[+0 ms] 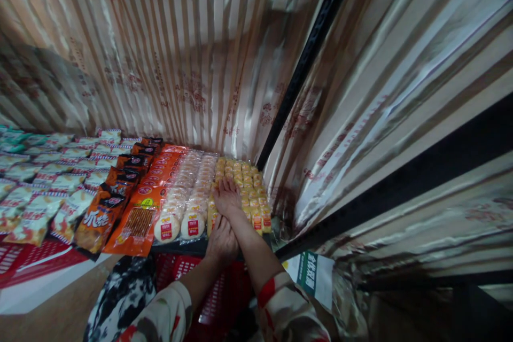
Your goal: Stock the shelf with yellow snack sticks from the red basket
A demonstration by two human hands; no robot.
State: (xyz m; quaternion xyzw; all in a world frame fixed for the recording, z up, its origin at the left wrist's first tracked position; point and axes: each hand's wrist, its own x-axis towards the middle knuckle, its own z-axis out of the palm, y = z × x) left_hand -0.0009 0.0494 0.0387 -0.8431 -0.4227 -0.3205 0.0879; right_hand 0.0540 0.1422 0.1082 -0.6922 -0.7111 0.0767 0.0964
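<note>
My right hand (227, 196) lies flat with its fingers stretched out on rows of small yellow wrapped snack packs (256, 200) on the shelf. Below it, my left hand (222, 240) rests at the front of the same packs, partly under my right wrist. Its visible fingers point forward along the packs, and neither hand appears to grip one. To the left stand two rows of clear-wrapped round white crackers (193, 223) with red labels. Beside them lies a large orange snack bag (138, 219) with a picture of brown sticks.
Black and orange snack bags (98, 219) and white snack bags (38, 214) fill the shelf leftward. Red plastic baskets (178, 264) sit below the shelf edge. A black upright post (298, 80) and striped curtains (152, 53) enclose the corner. A white and green package (312, 275) lies lower right.
</note>
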